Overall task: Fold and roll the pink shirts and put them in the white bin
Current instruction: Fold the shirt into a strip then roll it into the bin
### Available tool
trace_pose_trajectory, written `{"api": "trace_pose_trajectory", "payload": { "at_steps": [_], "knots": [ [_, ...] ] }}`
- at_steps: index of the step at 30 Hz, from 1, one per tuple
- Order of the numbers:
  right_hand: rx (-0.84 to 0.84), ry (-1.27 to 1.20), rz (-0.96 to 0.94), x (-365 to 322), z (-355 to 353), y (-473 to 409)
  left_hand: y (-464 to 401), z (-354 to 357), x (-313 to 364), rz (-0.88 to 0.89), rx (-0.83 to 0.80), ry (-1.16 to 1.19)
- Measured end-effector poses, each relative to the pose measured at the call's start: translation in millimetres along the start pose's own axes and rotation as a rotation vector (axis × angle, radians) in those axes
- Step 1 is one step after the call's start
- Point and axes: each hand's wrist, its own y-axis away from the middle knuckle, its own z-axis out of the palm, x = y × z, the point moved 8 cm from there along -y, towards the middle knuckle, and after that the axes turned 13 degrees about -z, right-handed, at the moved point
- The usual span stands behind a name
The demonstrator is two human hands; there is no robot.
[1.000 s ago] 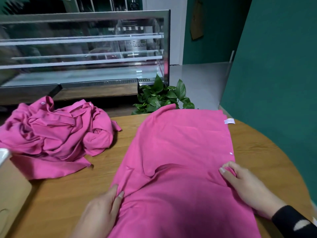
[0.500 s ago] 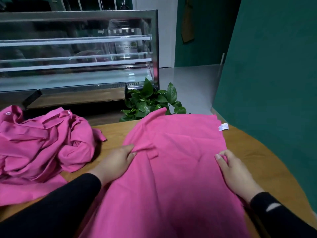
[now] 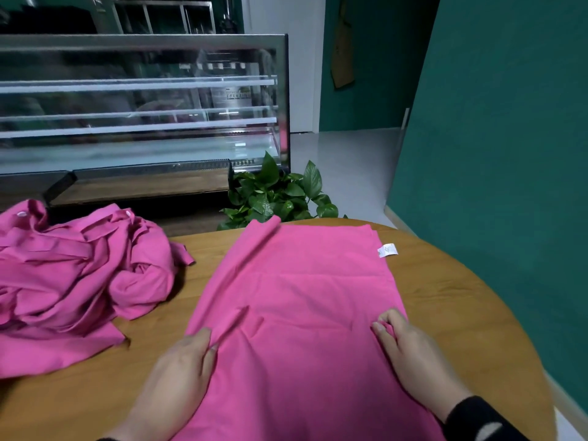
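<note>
A pink shirt lies flat and folded lengthwise on the round wooden table, with a white label at its far right edge. My left hand rests flat on the shirt's left edge, fingers straight. At the shirt's right edge, my right hand pinches a bit of the cloth between thumb and fingertips. A crumpled pile of more pink shirts sits on the table's left side. The white bin is out of view.
A green leafy plant stands just beyond the table's far edge. Behind it is a glass display case. A green wall rises close on the right.
Both hands slid back toward me along the shirt's side edges. The left sleeve flap that my left hand held now lies flat on the shirt.
</note>
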Motion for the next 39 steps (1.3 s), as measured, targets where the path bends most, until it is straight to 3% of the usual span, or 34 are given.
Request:
{"api": "trace_pose_trajectory", "payload": {
  "at_steps": [6,10,13,16,19,21,23,28,32,36,39],
  "knots": [
    [-0.149,0.026,0.027,-12,2,54,71,-18,-8,-0.147,-0.028,-0.062],
    [-0.049,-0.109,0.088,-27,-46,61,72,-58,-11,-0.410,-0.056,0.110],
    [0.207,-0.148,0.058,-49,-107,38,32,-109,17,-0.254,0.034,0.412],
    [0.297,-0.174,-0.015,-67,-134,-12,-27,-136,41,-0.174,0.144,0.459],
    [0.145,-0.162,-0.008,-57,-99,-64,-74,-89,40,-0.125,-0.017,0.271],
    [-0.028,-0.154,0.028,-30,-53,-81,-80,-35,16,-0.134,-0.174,0.131],
    [-0.111,-0.196,0.054,-6,-20,-82,-70,0,-13,-0.149,-0.227,0.035],
    [-0.045,-0.250,0.092,21,-14,-78,-49,22,-58,-0.190,-0.086,-0.095],
    [-0.083,-0.198,0.061,14,-13,-78,-52,16,-51,-0.145,-0.037,-0.238],
    [-0.182,-0.113,0.078,9,-8,-94,-64,14,-49,-0.078,-0.063,-0.131],
    [-0.137,-0.114,0.111,16,-7,-115,-62,17,-53,-0.081,-0.073,-0.043]
  ]
}}
